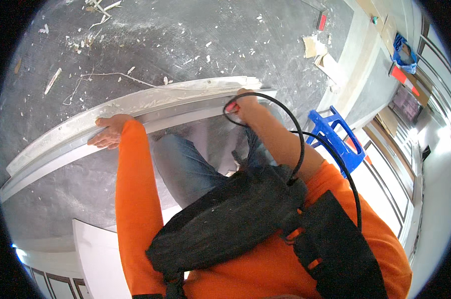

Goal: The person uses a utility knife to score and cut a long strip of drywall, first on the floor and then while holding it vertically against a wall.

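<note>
A long, light grey, channel-like strip (185, 116) lies across the floor in front of me, beside a whitish, dusty strip (136, 102) on its far side. My left hand (112, 131) rests flat on the grey strip left of its middle, fingers stretched out and thumb apart. Near the strip's right end, my right hand (247, 105) is closed around a small red-handled item (231, 106). Its working end is hidden, so I cannot tell its kind. A black cable (290, 112) loops past this hand.
Pale scraps and dust litter the dark floor (185, 45). A blue plastic stool (337, 142) stands to the right. Broken board pieces (327, 67) lie at the far right, near a blue bag (404, 54). A white panel (98, 256) is at the lower left.
</note>
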Motion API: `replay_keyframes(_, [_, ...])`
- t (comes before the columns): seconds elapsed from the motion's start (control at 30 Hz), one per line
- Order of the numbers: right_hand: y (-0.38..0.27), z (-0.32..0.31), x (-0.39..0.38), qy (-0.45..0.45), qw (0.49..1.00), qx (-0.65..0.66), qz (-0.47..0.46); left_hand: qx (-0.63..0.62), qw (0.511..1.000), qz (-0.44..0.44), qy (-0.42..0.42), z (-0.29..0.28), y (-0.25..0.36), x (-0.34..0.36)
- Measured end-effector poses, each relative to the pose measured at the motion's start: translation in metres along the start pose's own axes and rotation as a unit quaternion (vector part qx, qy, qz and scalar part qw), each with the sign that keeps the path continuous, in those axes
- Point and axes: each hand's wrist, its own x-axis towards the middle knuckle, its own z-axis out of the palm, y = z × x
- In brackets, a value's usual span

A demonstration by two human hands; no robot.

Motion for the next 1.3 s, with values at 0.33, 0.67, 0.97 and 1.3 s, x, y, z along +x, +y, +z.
replay_keyframes(0.33, [-0.049, 0.045, -0.078, -0.038, 0.85, -0.436, -0.294, 0.038, 0.998, 0.002, 0.052, 0.016, -0.027, 0.024])
replay_keyframes(0.67, [-0.111, 0.141, -0.07, -0.092, 0.725, -0.548, -0.406, -0.027, 0.999, -0.003, -0.039, -0.007, -0.013, 0.014])
replay_keyframes(0.97, [-0.067, 0.029, -0.044, -0.088, 0.719, -0.639, -0.259, -0.04, 0.999, -0.013, -0.025, -0.004, -0.011, 0.012])
replay_keyframes(1.3, [-0.037, -0.074, -0.038, -0.06, 0.719, -0.678, -0.142, -0.01, 0.999, -0.029, -0.044, -0.015, -0.003, 0.004])
